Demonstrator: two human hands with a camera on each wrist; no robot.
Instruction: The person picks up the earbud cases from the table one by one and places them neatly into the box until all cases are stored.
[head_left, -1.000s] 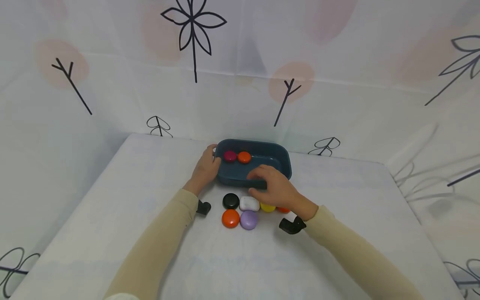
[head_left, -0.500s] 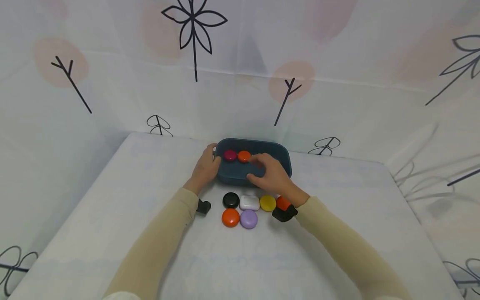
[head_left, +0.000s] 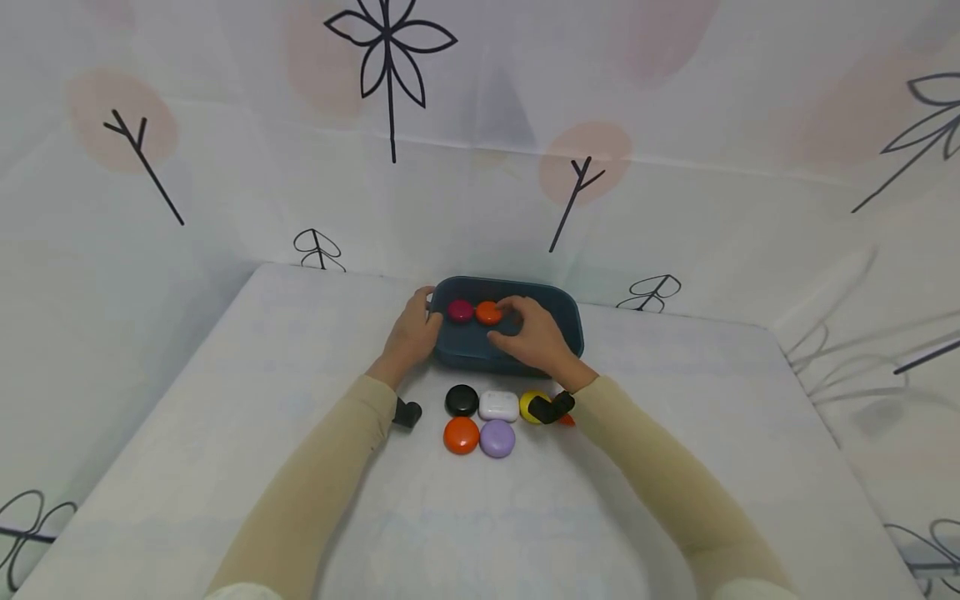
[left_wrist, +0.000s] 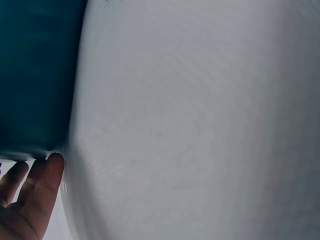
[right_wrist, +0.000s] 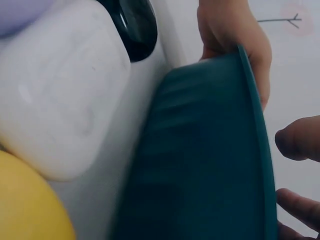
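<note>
At the table's back is a dark teal tray (head_left: pixel 480 364). My left hand (head_left: pixel 408 337) grips its left end; in the left wrist view the fingers (left_wrist: pixel 42 195) are against the outer wall. Inside the tray lie a dark red (head_left: pixel 461 312) and an orange glossy rounded piece (head_left: pixel 487 313). Over the tray is my right hand (head_left: pixel 536 335), thumb and fingers spread apart, the index fingertip at the orange piece's right edge. Whether it touches is unclear. In the right wrist view, its thumb (right_wrist: pixel 300 140) and fingers show beyond the tray's rim.
In front of the tray lie black (head_left: pixel 461 401), white (head_left: pixel 498 406), yellow (head_left: pixel 531 406), orange (head_left: pixel 461 435) and lilac (head_left: pixel 497 438) pieces. Another orange one (head_left: pixel 567 420) is partly hidden by the right wrist's camera (head_left: pixel 551 408). A printed cloth (head_left: pixel 465 208) hangs behind the table.
My right hand has moved from the tray's front edge further in and back, up to the orange piece. The left hand, tray and pieces have stayed in place.
</note>
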